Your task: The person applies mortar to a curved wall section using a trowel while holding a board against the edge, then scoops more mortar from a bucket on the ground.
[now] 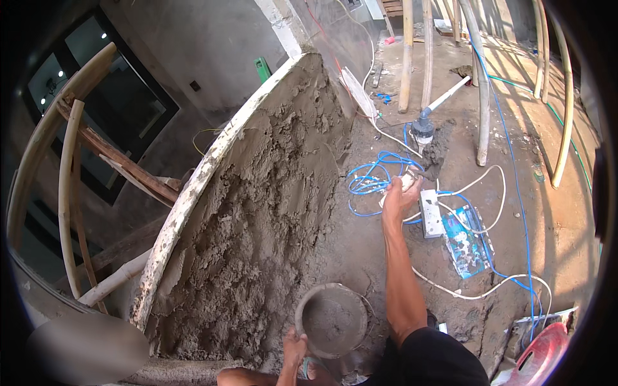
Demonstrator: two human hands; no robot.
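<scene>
At the lower middle, my left hand is closed on the rim of a round mortar bucket. Wet grey mortar lies inside it. My right arm reaches forward, and my right hand is closed around the pale handle of what looks like a trowel, its blade coated in mortar. Left of the bucket rises a wide slope of rough, wet mortar, bounded by a curved, pale, mortar-splashed edge strip. Coiled blue cable lies close to my right hand.
A white power box with cables sits beside a blue-and-white packet. Beyond are a grey pipe fitting with a white pipe and several upright poles. Timber poles stand left; a red plastic item lies at lower right.
</scene>
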